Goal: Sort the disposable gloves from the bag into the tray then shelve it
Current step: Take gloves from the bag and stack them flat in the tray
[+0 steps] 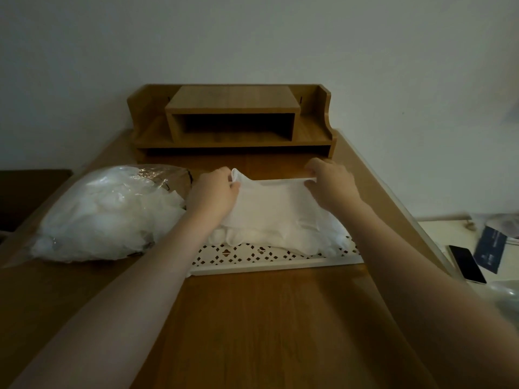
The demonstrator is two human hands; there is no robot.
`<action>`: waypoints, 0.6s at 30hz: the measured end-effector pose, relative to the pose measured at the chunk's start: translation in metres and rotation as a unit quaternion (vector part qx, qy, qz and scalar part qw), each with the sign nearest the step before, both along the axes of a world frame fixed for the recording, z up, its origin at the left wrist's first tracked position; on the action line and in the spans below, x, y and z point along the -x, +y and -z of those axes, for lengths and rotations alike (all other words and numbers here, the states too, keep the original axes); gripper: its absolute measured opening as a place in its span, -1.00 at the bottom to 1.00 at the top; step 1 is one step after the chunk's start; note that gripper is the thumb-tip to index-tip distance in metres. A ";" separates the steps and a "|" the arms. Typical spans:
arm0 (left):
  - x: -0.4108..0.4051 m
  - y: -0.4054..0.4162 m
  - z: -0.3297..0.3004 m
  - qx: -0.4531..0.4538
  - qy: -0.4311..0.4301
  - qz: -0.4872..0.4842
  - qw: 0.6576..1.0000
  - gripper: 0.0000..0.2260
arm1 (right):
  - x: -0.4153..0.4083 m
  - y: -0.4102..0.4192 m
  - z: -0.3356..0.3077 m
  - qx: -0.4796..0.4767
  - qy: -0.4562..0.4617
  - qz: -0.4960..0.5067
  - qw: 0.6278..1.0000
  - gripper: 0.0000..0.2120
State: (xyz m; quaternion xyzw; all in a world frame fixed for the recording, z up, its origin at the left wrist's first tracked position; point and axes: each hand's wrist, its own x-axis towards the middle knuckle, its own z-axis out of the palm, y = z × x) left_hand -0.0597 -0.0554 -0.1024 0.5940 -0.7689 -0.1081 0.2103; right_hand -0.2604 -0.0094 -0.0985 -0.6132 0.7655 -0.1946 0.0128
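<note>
A white perforated tray (261, 266) lies on the wooden desk, with a pile of translucent white disposable gloves in it. The top glove (273, 204) is spread flat, its fingers pointing toward me. My left hand (214, 193) pinches the glove's cuff at its far left corner. My right hand (331, 182) pinches the cuff at its far right corner. A clear plastic bag (104, 213) full of more gloves lies to the left of the tray, its open mouth facing the tray. The wooden desk shelf (233, 122) stands at the back, its middle compartment dark and empty.
A phone (467, 263) and a dark blue card (491, 249) lie on a white surface to the right of the desk. Bare desk wood stretches between the tray and me. A dark piece of furniture stands at the far left.
</note>
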 end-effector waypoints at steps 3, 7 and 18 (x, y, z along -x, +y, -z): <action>0.002 0.007 -0.001 0.073 -0.052 0.003 0.996 -0.52 | -0.013 0.008 0.004 0.029 0.090 -0.059 0.994 -0.58; 0.018 0.027 -0.003 0.088 -0.059 0.195 0.975 -0.59 | -0.035 0.016 0.018 -0.044 0.122 -0.210 0.969 -0.50; 0.001 0.023 0.036 -0.141 -0.254 0.139 0.947 -0.27 | -0.011 0.032 0.037 -0.234 0.112 -0.095 0.961 -0.23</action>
